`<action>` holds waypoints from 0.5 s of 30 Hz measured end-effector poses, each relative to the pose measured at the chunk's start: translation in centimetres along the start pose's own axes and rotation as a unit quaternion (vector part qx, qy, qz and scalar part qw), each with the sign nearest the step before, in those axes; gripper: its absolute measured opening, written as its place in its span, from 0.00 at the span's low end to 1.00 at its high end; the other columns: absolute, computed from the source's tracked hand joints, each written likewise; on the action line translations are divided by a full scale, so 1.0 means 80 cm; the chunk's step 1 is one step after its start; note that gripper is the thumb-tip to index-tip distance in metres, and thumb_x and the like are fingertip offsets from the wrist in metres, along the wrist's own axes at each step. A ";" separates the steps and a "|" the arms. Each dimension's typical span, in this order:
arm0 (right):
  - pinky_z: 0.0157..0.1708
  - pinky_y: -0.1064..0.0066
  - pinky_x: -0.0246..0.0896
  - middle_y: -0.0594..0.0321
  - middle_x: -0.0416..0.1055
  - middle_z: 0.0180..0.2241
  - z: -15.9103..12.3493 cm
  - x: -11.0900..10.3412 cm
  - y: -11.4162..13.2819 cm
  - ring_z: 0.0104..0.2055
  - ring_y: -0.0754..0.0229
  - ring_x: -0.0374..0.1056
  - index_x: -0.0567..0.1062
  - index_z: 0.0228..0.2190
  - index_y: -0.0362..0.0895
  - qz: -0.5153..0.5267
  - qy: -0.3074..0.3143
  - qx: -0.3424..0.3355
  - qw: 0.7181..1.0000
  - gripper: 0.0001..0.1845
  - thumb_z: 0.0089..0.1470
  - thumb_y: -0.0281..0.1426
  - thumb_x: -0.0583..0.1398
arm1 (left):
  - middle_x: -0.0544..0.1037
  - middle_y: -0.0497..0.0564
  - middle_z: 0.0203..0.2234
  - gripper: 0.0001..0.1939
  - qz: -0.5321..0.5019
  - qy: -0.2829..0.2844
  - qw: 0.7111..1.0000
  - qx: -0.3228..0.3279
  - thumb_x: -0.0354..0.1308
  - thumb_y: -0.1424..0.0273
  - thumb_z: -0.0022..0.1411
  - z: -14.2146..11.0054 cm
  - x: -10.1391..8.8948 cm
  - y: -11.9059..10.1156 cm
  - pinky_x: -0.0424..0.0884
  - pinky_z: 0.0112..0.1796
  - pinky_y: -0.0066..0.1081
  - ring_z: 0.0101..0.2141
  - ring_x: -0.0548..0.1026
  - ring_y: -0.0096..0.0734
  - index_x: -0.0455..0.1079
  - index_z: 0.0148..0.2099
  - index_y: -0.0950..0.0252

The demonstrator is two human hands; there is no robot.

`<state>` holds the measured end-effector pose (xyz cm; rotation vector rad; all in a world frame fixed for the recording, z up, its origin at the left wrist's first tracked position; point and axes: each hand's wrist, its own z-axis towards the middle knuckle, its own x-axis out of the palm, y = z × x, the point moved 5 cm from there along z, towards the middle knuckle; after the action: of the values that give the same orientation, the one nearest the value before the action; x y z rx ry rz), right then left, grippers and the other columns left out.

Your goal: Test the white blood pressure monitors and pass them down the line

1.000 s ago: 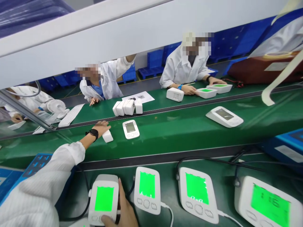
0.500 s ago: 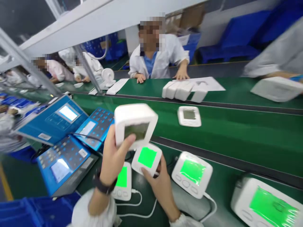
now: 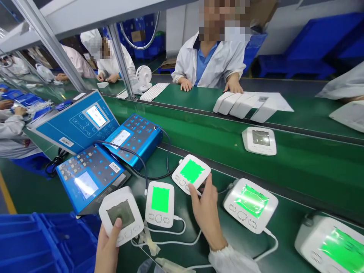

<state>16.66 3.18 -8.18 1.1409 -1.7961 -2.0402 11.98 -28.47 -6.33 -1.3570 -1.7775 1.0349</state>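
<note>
My left hand [image 3: 109, 240], low on the left, holds a white blood pressure monitor [image 3: 135, 201] with a dark screen; the thumb lies over the screen. My right hand [image 3: 207, 208] grips the right side of another monitor [image 3: 176, 172], whose screen glows green, with thumb in front and fingers partly hidden. Between the two stands a third green-lit monitor [image 3: 159, 217] with a white cable plugged into its side. More green-lit monitors, one nearer [image 3: 241, 206] and one at the right edge [image 3: 307, 239], stand right of my right hand.
Blue test instruments [image 3: 66, 129] with black cables stand at the left. A blue crate [image 3: 25, 242] is at lower left. One dark-screen monitor [image 3: 271, 146] sits on the green belt [image 3: 204, 132]. Opposite, a co-worker [image 3: 182, 68] rests hands near several white units [image 3: 237, 104].
My left hand has lowered the dark-screen monitor leftward, from in front of the belt to beside the blue instruments. My right hand still grips its green-lit monitor. The view has shifted left.
</note>
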 end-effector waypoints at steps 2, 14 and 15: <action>0.63 0.38 0.55 0.36 0.57 0.64 -0.026 -0.010 0.009 0.69 0.33 0.55 0.57 0.69 0.38 -0.058 -0.050 -0.080 0.994 0.40 0.68 0.51 0.52 | 0.83 0.52 0.51 0.42 0.018 0.031 0.999 0.003 0.77 0.52 0.47 0.010 -0.002 0.006 0.81 0.47 0.34 0.54 0.79 0.51 0.72 0.62 0.57; 0.43 0.50 0.68 0.53 0.76 0.36 -0.088 0.044 0.006 0.43 0.41 0.72 0.72 0.37 0.46 -0.212 0.262 -0.165 0.927 0.24 0.74 0.46 0.45 | 0.86 0.56 0.38 0.40 0.002 0.046 0.997 -0.064 0.80 0.51 0.38 0.044 0.014 0.035 0.82 0.39 0.42 0.42 0.84 0.56 0.76 0.50 0.65; 0.44 0.49 0.68 0.52 0.76 0.36 -0.087 0.047 0.009 0.43 0.40 0.72 0.73 0.37 0.45 -0.237 0.275 -0.168 0.917 0.24 0.74 0.46 0.45 | 0.86 0.56 0.38 0.41 -0.004 0.050 0.997 -0.062 0.80 0.50 0.37 0.046 0.017 0.035 0.82 0.39 0.43 0.41 0.84 0.56 0.75 0.50 0.65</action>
<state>18.35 -4.55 -8.89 1.9168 -0.9214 -1.8618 9.70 -27.45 -10.44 -1.4504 -1.7967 0.8497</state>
